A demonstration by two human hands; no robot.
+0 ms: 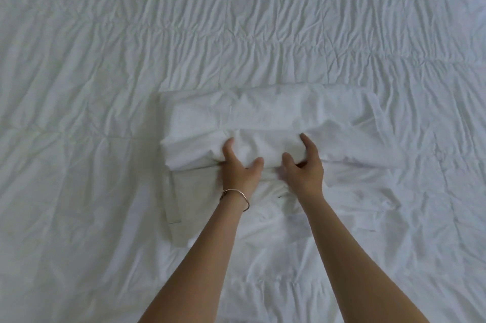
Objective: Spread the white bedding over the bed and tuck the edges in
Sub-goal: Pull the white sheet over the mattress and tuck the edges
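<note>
Looking down from the head view, I see the folded white bedding [263,117] lying at the centre of the frame on the bed [105,33], whose wrinkled white cover fills the whole picture. My left hand [238,165] and right hand [305,165] sit side by side just below the middle of the frame, at the near edge of the thick folded stack. Both grip the same bunched fold of bedding: fingers curled over its top, thumbs tucked against its near side, the fabric puckered between them. A looser, flatter layer of the bedding spreads toward the bottom of the frame under my wrists and forearms. A thin bracelet [236,195] circles the left wrist.
</note>
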